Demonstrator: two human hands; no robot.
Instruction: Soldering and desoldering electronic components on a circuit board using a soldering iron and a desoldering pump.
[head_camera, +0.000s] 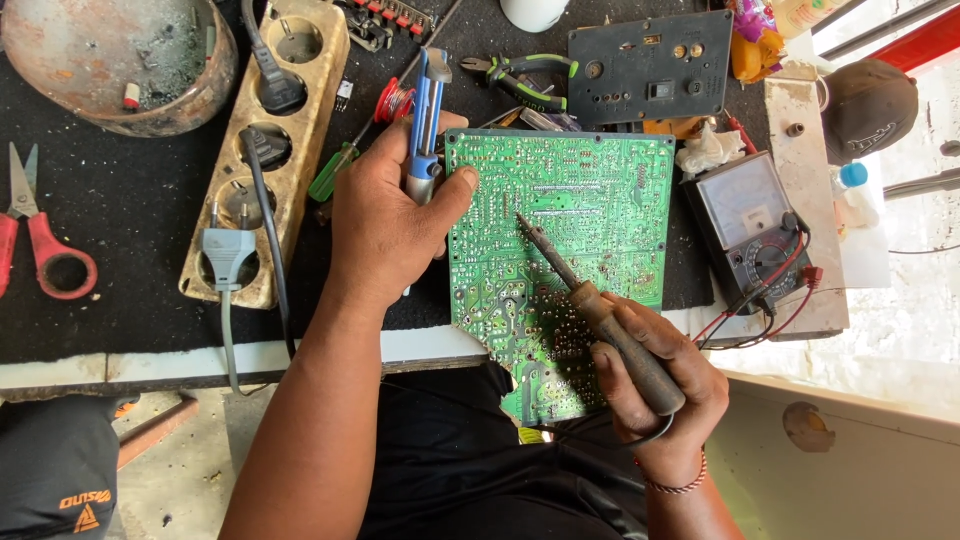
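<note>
The left hand (385, 215) is wrapped tight around a blue and silver solder sucker (426, 120); the thumb presses on its lower end, and the tool points away from the person; the right hand (655, 385) grips the brown handle of a soldering iron (590, 305), and its thin metal tip rests on the green circuit board (560, 250); the board lies flat between the two hands, its near corner sticking out over the edge of the dark worktop (130, 220); the left hand touches the board's left edge.

Just left of the left hand lies a long yellowed power strip (275, 150) with plugs in it; red scissors (40, 250) lie well to the left of that; a rusty round bowl (120, 60) sits far beyond them; right of the board, just past the right hand, stands a grey meter (750, 230) with red and black wires; beyond the board lie a black panel (650, 65) and green-handled pliers (525, 75).
</note>
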